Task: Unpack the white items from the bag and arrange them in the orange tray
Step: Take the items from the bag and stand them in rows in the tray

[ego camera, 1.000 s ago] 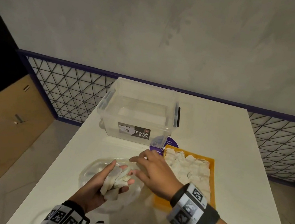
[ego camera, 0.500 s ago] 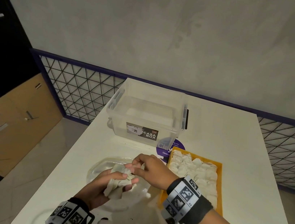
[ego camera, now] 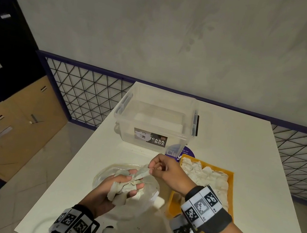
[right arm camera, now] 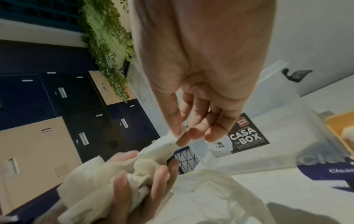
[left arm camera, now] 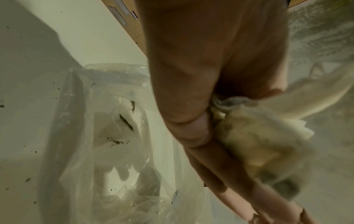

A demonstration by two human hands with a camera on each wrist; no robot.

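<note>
My left hand (ego camera: 119, 186) grips a bunch of crumpled white items (ego camera: 124, 188) (right arm camera: 107, 181) (left arm camera: 258, 136) above the clear plastic bag (ego camera: 144, 200) (left arm camera: 107, 136), which lies flat on the white table (ego camera: 256, 190). My right hand (ego camera: 163, 170) (right arm camera: 184, 136) pinches the tip of one white item (ego camera: 144, 171) (right arm camera: 164, 145) between thumb and forefinger and draws it out of the bunch. The orange tray (ego camera: 231, 178) sits just right of the hands, with several white items (ego camera: 207, 175) in rows inside.
A clear lidded storage box (ego camera: 155, 124) labelled CASA BOX stands behind the hands. A purple round sticker (ego camera: 187, 152) lies between box and tray. The table's left edge drops to the floor by wooden and dark lockers (ego camera: 1, 114). Dark crumbs speckle the table.
My right hand has closed its fingertips on one white item and pulled it up and away from the bunch. My left hand keeps holding the bunch over the bag.
</note>
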